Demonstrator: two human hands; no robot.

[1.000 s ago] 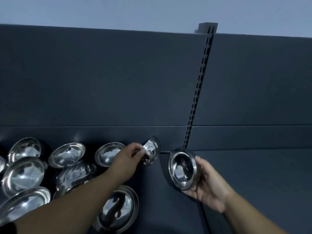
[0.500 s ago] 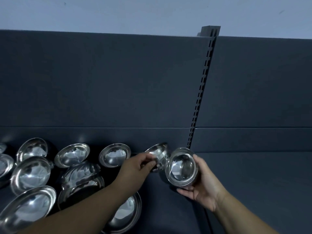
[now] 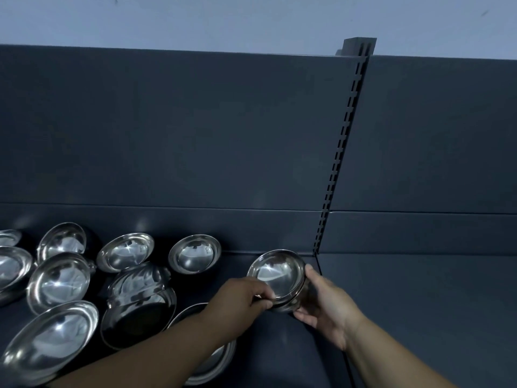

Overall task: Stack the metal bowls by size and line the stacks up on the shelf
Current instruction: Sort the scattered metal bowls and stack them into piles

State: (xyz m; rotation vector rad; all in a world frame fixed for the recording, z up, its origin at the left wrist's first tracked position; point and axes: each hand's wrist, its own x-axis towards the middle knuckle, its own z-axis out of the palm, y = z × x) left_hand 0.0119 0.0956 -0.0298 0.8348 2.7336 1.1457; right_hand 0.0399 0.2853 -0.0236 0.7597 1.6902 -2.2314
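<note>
Broadly, the dark shelf (image 3: pixel 419 303) runs the whole width of the head view, with a plain back panel (image 3: pixel 195 130) behind it and a slotted upright (image 3: pixel 340 152) marking the joint between two bays. The loose bowls (image 3: pixel 58 281) lie scattered over the left bay, rims up or tipped, in several sizes, the widest nearest the front edge. Just left of the joint, the nested bowls (image 3: pixel 275 275) are held off the surface between both hands, the open side tilted up and a little toward the person. It looks like two small bowls, one seated inside the other, though the glare makes the count unsure. The right hand (image 3: pixel 324 303) cups the outer wall from the right and below, fingers curled round it. The left hand (image 3: pixel 240 298) pinches the near-left rim. The bare stretch of shelf lies to the right, on the right hand's side, and the scattered bowls are on the left hand's side. No brand, label or writing can be read anywhere.
</note>
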